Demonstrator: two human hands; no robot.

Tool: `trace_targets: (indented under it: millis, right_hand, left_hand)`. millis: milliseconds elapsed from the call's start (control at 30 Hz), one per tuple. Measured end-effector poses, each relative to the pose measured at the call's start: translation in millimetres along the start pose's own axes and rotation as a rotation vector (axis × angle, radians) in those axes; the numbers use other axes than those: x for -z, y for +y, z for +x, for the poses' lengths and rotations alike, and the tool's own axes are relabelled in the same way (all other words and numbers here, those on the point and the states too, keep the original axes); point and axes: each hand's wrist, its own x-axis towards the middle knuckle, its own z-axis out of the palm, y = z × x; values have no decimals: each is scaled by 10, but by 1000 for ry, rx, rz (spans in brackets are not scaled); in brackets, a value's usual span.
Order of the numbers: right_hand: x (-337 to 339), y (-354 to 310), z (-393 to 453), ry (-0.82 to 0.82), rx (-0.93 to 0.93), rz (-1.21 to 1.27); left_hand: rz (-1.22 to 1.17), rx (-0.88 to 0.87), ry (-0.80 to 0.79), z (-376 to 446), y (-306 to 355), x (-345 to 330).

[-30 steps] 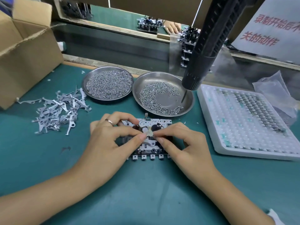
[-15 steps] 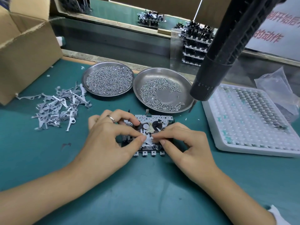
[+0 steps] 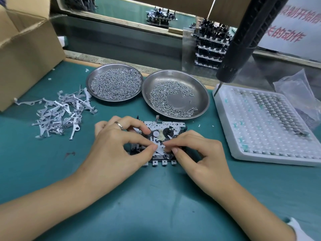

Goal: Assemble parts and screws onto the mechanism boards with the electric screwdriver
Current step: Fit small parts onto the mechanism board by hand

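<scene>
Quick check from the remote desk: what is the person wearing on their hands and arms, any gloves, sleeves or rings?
No gloves: both the left hand and the right hand are bare, and so are the forearms. A plain silver-coloured ring sits on a left finger. A bit of white fabric shows on the right arm at the frame's lower right edge.

Bright, even light from above; soft shadows lie under the forearms on the tabletop [image 3: 156, 202]. The right dish [image 3: 199, 94] shows mild glare. Wide-angle bending curves the edges; the far background is slightly soft.
</scene>
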Motion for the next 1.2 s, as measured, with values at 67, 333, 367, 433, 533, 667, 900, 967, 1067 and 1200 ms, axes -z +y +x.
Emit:
trace_targets:
  millis: [67, 333, 367, 433, 533, 667, 900, 967, 1067, 1200]
  right_hand:
    - [-6, 1, 4, -14, 1, -10]
    - [-6, -3, -22, -46, 132, -206]
    - [-15, -1, -32, -38, 149, -244]
    - [-36, -1, -48, -18, 167, -304]
    - [-70, -10, -74, -11, 191, -384]
    - [-125, -27, -93, -9, 183, -450]
    - [-175, -68, -97, 28, 164, -474]
    - [-168, -66, -97, 17, 174, -497]
    - [-151, -55, -92, 11, 185, -498]
    - [-125, -33, -74, 11, 153, -413]
  left_hand:
    - [-7, 1, -15, -1, 7, 3]
    - [3, 24, -7, -11, 7, 6]
    - [7, 25, -13, -12, 9, 6]
    - [2, 34, -25, -12, 12, 10]
    - [-43, 46, -37, -1, 4, 21]
    - [-108, 68, -72, 32, 10, 31]
    - [-171, 79, -105, 57, -11, 53]
    - [-169, 82, -122, 68, -12, 60]
    - [-168, 91, -136, 77, -22, 63]
    - [-195, 90, -149, 73, -22, 70]
